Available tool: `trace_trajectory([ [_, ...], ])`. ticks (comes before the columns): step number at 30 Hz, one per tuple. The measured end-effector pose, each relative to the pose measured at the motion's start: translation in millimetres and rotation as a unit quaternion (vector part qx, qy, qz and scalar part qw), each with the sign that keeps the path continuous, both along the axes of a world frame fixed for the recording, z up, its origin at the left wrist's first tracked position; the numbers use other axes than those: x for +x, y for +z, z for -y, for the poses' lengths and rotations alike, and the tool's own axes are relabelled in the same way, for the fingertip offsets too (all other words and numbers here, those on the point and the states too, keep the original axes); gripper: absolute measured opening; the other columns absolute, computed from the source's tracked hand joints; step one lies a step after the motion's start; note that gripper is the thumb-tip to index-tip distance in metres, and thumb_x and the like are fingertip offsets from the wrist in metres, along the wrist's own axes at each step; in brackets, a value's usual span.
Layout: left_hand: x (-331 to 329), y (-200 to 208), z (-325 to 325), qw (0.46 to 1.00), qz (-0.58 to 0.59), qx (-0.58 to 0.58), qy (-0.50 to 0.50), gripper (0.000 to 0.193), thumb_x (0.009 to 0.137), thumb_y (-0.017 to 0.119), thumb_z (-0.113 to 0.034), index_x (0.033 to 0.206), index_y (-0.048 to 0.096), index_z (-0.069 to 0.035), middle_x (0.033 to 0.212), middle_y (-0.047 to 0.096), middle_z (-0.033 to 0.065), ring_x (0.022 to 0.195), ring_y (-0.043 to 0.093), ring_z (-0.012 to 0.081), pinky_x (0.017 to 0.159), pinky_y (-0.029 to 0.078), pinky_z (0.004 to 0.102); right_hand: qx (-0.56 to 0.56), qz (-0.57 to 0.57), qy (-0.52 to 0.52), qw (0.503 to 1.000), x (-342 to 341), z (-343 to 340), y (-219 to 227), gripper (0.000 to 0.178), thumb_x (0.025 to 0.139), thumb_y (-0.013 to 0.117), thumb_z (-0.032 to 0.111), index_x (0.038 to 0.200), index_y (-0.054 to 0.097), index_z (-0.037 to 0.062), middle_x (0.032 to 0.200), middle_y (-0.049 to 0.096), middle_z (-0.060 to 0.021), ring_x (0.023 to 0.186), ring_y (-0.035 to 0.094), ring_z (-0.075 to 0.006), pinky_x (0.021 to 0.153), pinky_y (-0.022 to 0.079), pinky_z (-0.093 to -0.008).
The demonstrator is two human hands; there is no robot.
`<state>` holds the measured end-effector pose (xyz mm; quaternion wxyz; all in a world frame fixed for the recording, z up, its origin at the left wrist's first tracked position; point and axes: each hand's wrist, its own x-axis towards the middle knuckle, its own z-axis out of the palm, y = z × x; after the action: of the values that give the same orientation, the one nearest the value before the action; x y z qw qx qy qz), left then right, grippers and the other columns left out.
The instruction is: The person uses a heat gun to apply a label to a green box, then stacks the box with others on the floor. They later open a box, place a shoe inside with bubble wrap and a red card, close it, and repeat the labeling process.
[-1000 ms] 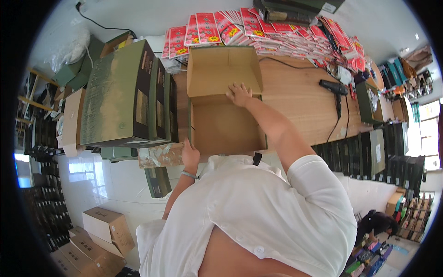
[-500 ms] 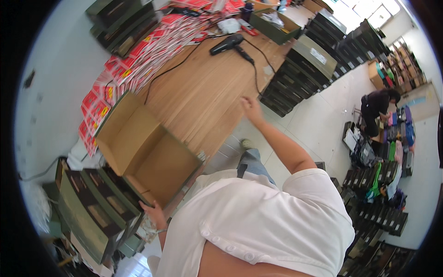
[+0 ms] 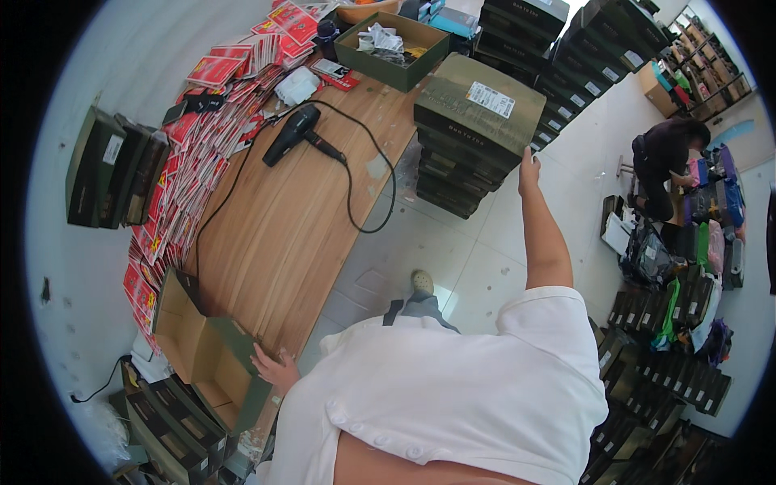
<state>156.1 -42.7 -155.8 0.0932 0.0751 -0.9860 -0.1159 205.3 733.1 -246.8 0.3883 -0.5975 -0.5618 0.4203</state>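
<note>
Right hand (image 3: pixel 529 171) now at stacked boxes (image 3: pixel 478 133).

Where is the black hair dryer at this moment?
In the head view, the black hair dryer lies on the wooden table, upper left, beside the spread of red packets; its black cord loops toward the table's right edge.

From my remote seat this looks like a stockroom or packing room for boxed goods. Dark green boxes (image 3: pixel 478 129) stand in tall stacks on the pale tiled floor (image 3: pixel 485 267), more line the right wall, and red packets (image 3: pixel 174 194) lie in rows on a long wooden table (image 3: pixel 299 210) beside an open cardboard carton (image 3: pixel 202 356). Another person (image 3: pixel 667 158) crouches among shelves of goods.
</note>
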Motion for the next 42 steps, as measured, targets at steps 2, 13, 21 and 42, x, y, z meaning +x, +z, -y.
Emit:
trace_trajectory([
  [2,3.5,13.6,-36.0,0.999,0.005,-0.032,0.007,0.067,0.090,0.060,-0.034,0.149,0.032,-0.020,0.148,0.032,0.0282,0.138,0.030,0.0427,0.107,0.027,0.0606,-0.043,-0.073,0.123,0.989,-11.5,-0.6,-8.8,0.080,0.096,0.045,0.057,0.142,0.035,-0.0078,0.140,0.045,-0.0274,0.132,0.042,-0.0380,0.108,0.034,-0.0390],
  [13,-9.4,1.7,-121.7,0.978,0.120,0.139,-0.094,0.060,0.089,0.060,-0.021,0.145,0.039,-0.013,0.148,0.031,0.0299,0.137,0.030,0.0442,0.110,0.028,0.0491,-0.345,-0.188,0.124,0.911,-41.0,143.3,34.6,0.093,0.087,0.068,0.045,0.151,0.011,0.0086,0.155,0.023,-0.0159,0.142,0.024,-0.0298,0.115,0.019,-0.0441],
  [21,-31.3,16.9,-131.3,0.970,0.140,0.141,-0.138,0.057,0.091,0.059,-0.023,0.144,0.040,-0.011,0.148,0.030,0.0297,0.137,0.030,0.0434,0.111,0.027,0.0483,-0.303,-0.398,0.198,0.843,-57.0,124.8,4.9,0.088,0.076,0.071,0.054,0.144,0.033,0.0134,0.142,0.044,-0.0044,0.129,0.043,-0.0252,0.106,0.032,-0.0490],
  [42,-233.6,-8.0,-56.5,0.265,0.252,0.927,0.085,0.058,0.097,0.045,-0.050,0.138,0.046,-0.010,0.143,0.046,0.0115,0.131,0.044,0.0329,0.109,0.036,0.0516,-0.064,-0.095,0.658,0.744,-127.6,371.1,234.1,0.130,0.057,0.086,0.022,0.154,0.000,0.0076,0.154,0.023,-0.0180,0.144,0.024,-0.0295,0.116,0.021,-0.0383],
])
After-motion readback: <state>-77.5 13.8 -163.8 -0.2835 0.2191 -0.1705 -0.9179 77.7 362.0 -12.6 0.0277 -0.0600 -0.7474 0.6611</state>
